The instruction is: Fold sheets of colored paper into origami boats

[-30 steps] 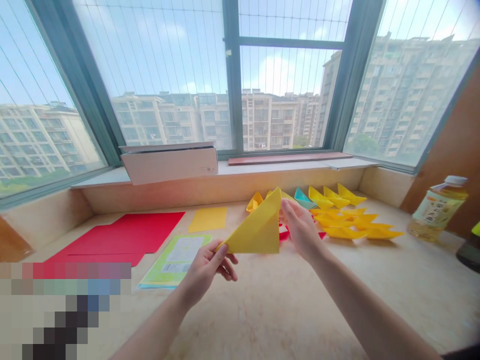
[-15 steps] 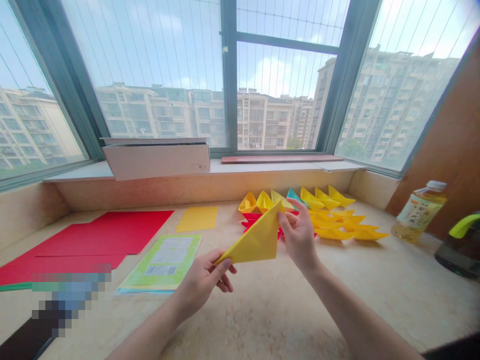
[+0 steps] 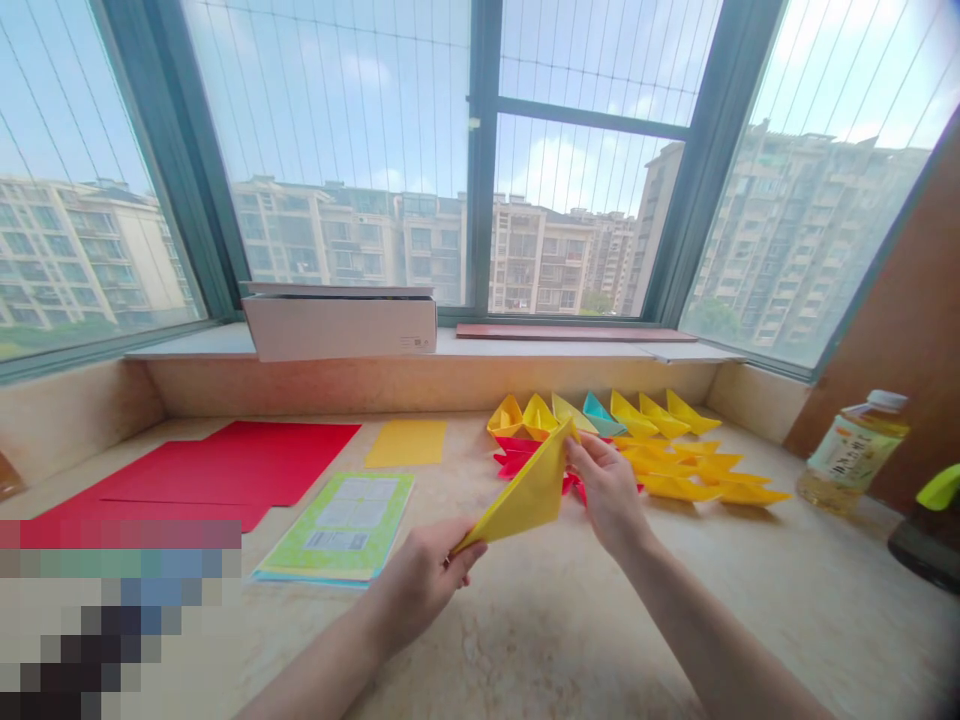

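Observation:
Both hands hold a folded piece of yellow paper (image 3: 523,498), a triangular shape tilted in the air above the counter. My left hand (image 3: 433,572) pinches its lower left corner between thumb and fingers. At the upper right corner my right hand (image 3: 609,492) grips it, fingers closed. Behind the paper stand several folded paper boats: a back row with yellow boats (image 3: 628,414) and a teal boat (image 3: 600,413), red boats (image 3: 514,457) partly hidden by the held paper, and more yellow boats (image 3: 679,486) to the right of my right hand.
Red paper sheets (image 3: 202,470) and a green paper pack (image 3: 337,525) lie left on the counter (image 3: 540,640), with a yellow sheet (image 3: 406,443) behind. A drink bottle (image 3: 851,450) and dark jug (image 3: 930,535) stand right. A white box (image 3: 341,328) rests on the sill.
The view has shifted, so the scene sits slightly lower and to the right. The yellow paper is turned a little and looks narrower; both hands keep their hold on it.

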Demonstrator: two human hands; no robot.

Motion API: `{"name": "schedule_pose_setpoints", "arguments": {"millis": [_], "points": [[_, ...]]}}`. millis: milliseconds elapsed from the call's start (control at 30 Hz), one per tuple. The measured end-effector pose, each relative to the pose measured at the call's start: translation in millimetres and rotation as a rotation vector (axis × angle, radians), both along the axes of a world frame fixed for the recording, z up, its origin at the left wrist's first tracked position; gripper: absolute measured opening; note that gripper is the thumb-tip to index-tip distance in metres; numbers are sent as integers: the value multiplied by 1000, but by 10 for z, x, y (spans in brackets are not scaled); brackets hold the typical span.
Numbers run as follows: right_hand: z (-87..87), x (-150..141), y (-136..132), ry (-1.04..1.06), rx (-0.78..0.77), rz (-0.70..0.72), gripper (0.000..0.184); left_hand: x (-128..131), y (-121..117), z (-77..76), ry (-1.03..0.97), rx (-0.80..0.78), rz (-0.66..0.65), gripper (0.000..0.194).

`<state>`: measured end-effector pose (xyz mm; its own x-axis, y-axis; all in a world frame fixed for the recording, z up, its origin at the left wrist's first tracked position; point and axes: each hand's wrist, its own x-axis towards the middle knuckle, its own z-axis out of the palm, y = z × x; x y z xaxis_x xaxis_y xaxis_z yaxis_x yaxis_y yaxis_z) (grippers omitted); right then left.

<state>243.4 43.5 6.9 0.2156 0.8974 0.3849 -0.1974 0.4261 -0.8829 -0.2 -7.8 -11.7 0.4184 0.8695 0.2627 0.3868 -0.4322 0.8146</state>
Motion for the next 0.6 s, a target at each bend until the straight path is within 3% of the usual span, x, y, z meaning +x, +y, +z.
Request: {"name": "schedule_pose_setpoints", "arguments": {"millis": [167,267,400,600], "points": [[-114,-50,-26,-264,77,-317,42,21,-22,-24,-81,-73,-4,29],[-175,-93,-58,-433,155,-373,48,24,-21,-27,-76,-97,13,34],[-203,-132,-64,-365,105,-292,52,15,-13,-5,-64,-84,45,36],[-116,-24,41,84,-107,57,39,-7,26,30,-43,-112,58,41]]}}
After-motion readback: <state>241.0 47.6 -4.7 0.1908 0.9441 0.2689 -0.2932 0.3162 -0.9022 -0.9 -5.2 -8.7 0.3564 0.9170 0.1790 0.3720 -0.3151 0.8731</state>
